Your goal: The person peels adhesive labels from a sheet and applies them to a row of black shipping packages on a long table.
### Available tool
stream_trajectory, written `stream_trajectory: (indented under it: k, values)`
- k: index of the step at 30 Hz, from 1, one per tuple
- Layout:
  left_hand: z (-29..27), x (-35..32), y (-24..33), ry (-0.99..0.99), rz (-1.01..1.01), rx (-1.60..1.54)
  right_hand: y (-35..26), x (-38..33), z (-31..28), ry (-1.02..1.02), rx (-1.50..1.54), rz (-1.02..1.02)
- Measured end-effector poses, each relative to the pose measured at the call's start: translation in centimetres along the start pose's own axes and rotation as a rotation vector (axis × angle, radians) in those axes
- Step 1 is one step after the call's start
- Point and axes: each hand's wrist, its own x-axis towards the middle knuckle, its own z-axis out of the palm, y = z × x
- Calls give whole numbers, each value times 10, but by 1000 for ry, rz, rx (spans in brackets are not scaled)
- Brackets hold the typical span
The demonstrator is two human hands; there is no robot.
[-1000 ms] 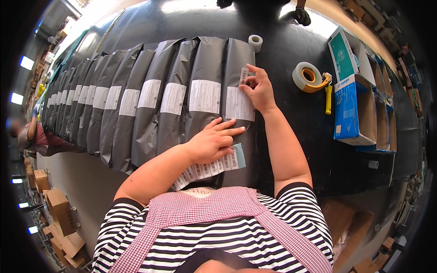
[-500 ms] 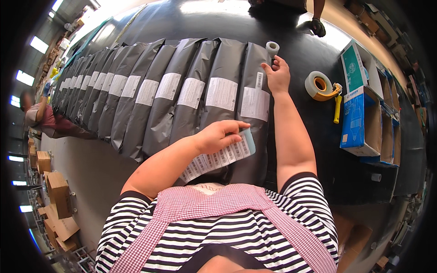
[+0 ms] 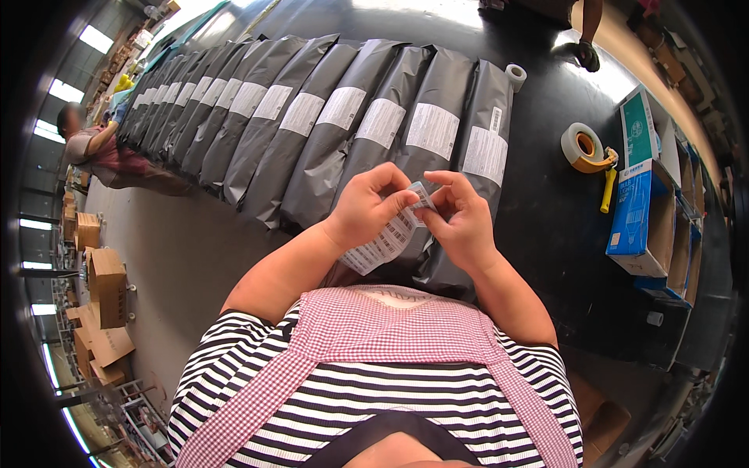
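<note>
1. I am finding everything on the black table (image 3: 562, 242) sitting further right in my view than half a second ago; I am reading that as the head shifting, not the goods.
2. The row of grey bags (image 3: 367, 78) is lying side by side, each visible label facing up.
3. The boxes (image 3: 633, 204) are standing at the right, well apart from the bags.
4. The end bag (image 3: 498, 86) is lying rightmost in the row, carrying its white label (image 3: 485, 156).
5. The right hand (image 3: 460, 212) is no longer reaching over that bag's upper half, as it was half a second ago; it is meeting the left hand (image 3: 365, 204) in front of the wearer.
6. The sheet (image 3: 378, 248) of barcodes is hanging between them, over the bags' near ends. Left thumb and fingers are pinching it near its top; right thumb and fingertips are pinching at its end. I cannot tell whether one barcode is peeling free.
7. The sticker (image 3: 496, 119) is sitting just above the label, untouched, so I am judging the end bag finished and the work turning back to the sheet.
</note>
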Motion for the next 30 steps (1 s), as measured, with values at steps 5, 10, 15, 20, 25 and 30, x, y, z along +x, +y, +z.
stream_trajectory:
  k: [5,10,15,20,25,30]
  values:
    - [-3,-5,15,-44,-130,-284,-8,-7,6,-14,12,2]
    - [-4,-10,14,-32,-83,-78,-4,-7,11,6,12,11]
    - [-5,-11,17,82,-3,199,1,0,9,79,-195,-70]
    - [-21,5,2,109,-160,404,25,24,4,39,-48,134]
    - [-37,51,-24,-195,-6,686,51,108,-34,258,237,170]
    - [-5,93,-58,-503,292,789,90,188,-46,328,268,110]
